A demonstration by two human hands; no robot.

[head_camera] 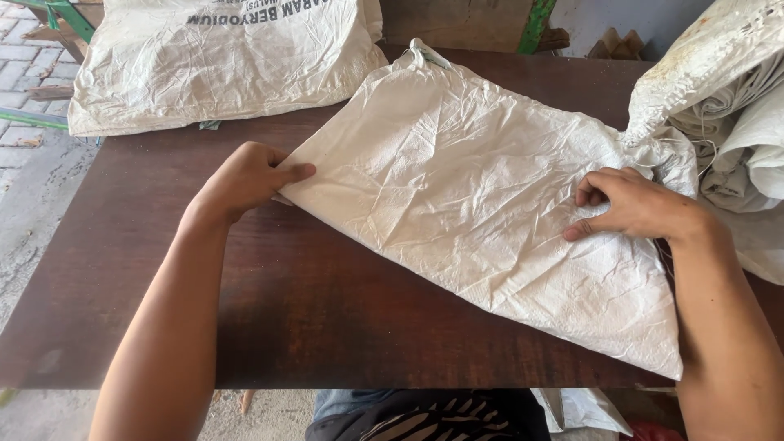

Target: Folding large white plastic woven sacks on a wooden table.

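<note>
Sack-flattening at a dark wooden table [310, 318]: my left hand [245, 180] pinches the near left corner of a white woven sack [457, 188] between thumb and fingers, while my right hand [633, 208] presses curled fingers into its bunched right edge. It lies spread at a slant across the tabletop, mostly flat but creased, so smoothing looks well begun and unfinished. Another printed sack [212, 57] lies beyond, and a heap of sacks [727, 122] waits beside my right hand.

Sack [474, 196] flat on table [327, 318], second sack [220, 57] behind-left, heaped sacks [727, 106] right — hands on opposite edges.
</note>
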